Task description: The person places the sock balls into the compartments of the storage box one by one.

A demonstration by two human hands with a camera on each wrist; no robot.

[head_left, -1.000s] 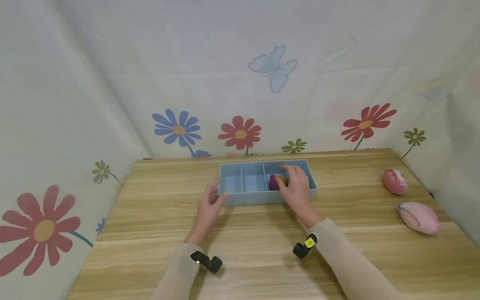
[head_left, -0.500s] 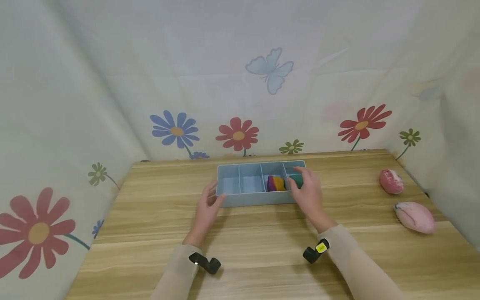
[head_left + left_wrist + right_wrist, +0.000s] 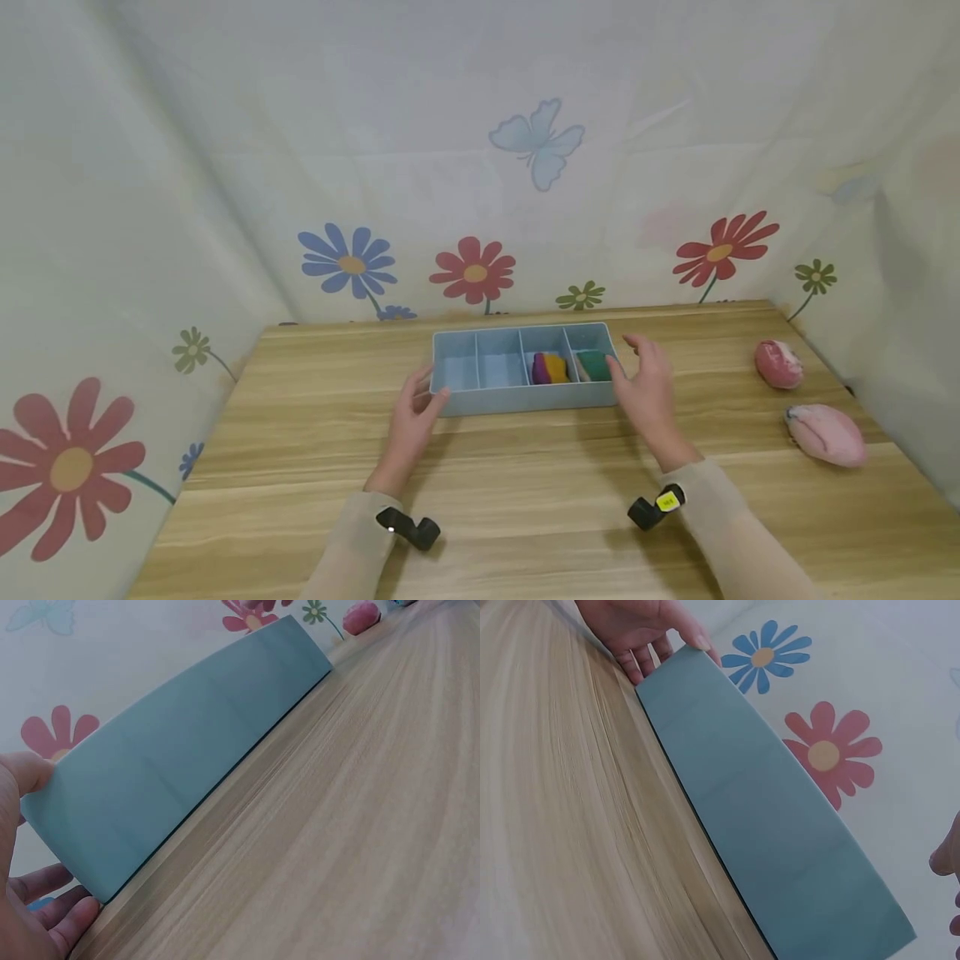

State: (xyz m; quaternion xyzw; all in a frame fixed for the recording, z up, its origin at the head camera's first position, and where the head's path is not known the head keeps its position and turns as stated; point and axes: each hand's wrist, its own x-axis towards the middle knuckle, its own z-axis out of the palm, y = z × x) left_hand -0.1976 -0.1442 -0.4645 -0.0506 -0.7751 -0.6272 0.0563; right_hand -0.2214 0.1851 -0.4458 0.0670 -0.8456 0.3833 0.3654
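A light blue four-sided organizer box (image 3: 525,397), split by dividers into a row of compartments, sits on the wooden table. At its left end my left hand (image 3: 411,417) grips the corner, thumb over the front rim and fingers along the end wall. My right hand (image 3: 651,398) is just off the right end, fingers relaxed and holding nothing; in the right wrist view its thumb (image 3: 946,855) shows apart from the box. Inside, a purple and yellow cloth bundle (image 3: 551,368) lies in the third compartment from the left. The rightmost one has a green cloth bundle (image 3: 592,365).
To the right on the wooden table (image 3: 517,500) lie a dark pink and white rolled bundle (image 3: 778,364) and, nearer, a pale pink folded bundle (image 3: 827,435). A white flowered curtain (image 3: 420,183) stands behind the table and along its sides.
My right hand has moved right, from over the third compartment, across the rightmost one, to outside the box, uncovering both bundles. The left hand has stayed at the left end.
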